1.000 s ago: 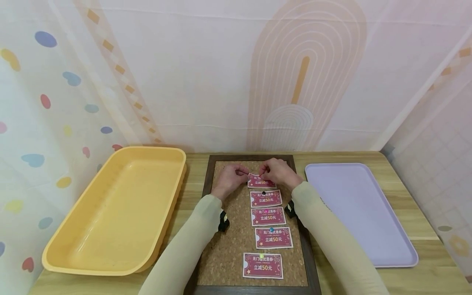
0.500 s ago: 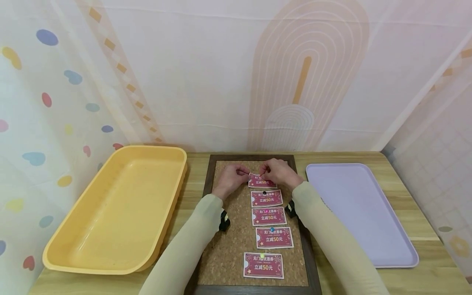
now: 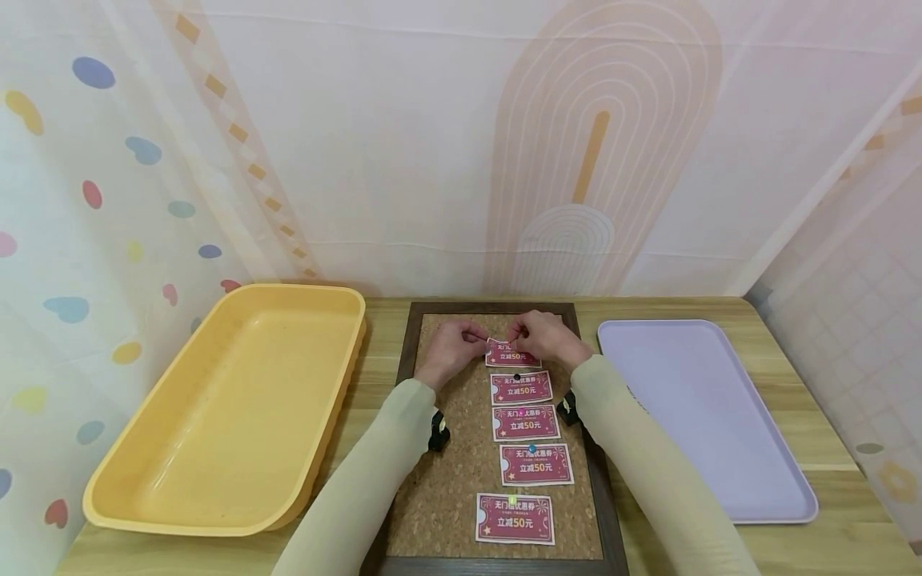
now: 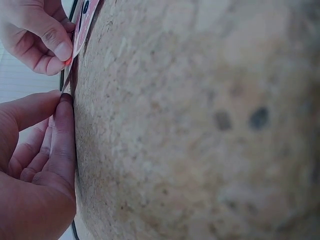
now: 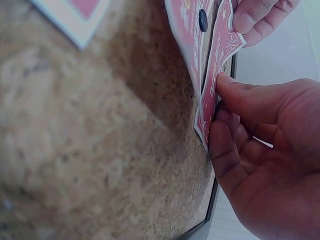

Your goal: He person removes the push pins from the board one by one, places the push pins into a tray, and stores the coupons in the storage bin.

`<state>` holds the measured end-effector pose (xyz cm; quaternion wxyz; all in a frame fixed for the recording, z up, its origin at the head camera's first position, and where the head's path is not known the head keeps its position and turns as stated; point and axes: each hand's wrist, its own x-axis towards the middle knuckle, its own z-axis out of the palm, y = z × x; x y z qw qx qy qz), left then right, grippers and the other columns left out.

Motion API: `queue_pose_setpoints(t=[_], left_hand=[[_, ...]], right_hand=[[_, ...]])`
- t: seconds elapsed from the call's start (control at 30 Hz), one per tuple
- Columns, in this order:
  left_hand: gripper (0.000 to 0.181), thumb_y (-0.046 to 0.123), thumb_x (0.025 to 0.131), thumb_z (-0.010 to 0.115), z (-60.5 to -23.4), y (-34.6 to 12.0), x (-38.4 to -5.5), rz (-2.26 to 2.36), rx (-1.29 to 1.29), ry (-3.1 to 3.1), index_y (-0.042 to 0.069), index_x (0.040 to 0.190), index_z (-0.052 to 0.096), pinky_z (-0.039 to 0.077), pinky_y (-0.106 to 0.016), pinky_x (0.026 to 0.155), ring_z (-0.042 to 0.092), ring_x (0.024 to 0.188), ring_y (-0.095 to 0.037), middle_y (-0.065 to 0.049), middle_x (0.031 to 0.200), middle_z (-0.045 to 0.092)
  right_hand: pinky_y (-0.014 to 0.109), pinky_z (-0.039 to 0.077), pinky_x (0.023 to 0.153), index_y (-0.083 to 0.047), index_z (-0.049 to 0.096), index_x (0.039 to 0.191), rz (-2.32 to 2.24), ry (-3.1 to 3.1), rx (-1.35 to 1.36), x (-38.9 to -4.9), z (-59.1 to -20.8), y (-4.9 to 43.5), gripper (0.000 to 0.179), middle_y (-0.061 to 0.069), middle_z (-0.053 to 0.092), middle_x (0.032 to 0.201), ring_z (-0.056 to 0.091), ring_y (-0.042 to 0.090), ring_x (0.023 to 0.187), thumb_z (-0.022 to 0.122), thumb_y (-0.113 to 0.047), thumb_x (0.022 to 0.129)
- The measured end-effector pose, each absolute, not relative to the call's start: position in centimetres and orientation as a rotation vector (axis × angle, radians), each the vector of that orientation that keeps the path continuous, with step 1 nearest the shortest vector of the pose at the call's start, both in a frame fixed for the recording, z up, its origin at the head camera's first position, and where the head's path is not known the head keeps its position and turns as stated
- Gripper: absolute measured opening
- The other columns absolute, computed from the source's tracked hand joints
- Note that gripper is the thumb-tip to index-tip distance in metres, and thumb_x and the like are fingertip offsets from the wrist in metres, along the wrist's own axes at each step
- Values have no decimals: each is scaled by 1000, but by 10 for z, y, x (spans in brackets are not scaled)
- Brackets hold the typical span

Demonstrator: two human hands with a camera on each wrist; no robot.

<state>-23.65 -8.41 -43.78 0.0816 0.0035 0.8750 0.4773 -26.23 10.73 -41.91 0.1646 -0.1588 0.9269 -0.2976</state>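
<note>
A red and white paper coupon [image 3: 513, 357] lies at the far end of a dark-framed cork board [image 3: 439, 496]. My left hand [image 3: 452, 350] pinches its left upper corner between thumb and forefinger. At the coupon's upper edge, my right hand [image 3: 546, 336] pinches a small red push pin [image 4: 68, 61], seen best in the left wrist view. In the right wrist view, the right fingers cover part of the coupon, and the pin's point is hidden. Just below sits another coupon [image 3: 520, 390] with a black push pin [image 5: 203, 20] in it.
Further coupons run down the board towards me, held by a pink pin [image 3: 521, 413], a blue pin [image 3: 532, 449] and a yellow-green pin [image 3: 512, 500]. A deep yellow tray [image 3: 223, 416] stands on the left. To the right lies a flat lilac tray [image 3: 709, 416].
</note>
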Motion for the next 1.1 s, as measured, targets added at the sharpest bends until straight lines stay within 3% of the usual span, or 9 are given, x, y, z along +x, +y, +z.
queue_pose_setpoints(t=[1.1], left_hand=[[13,9,94,73,-437,-83,-239,1413,16,2632,2,106,74,53,-33,80,67,91,-22,-12,100,74]], right_hand=[[26,46,64,-3,70,100,-931,2608,-539,-263,-419,112,4,4,65,86,57,14,71,68,-6,98]])
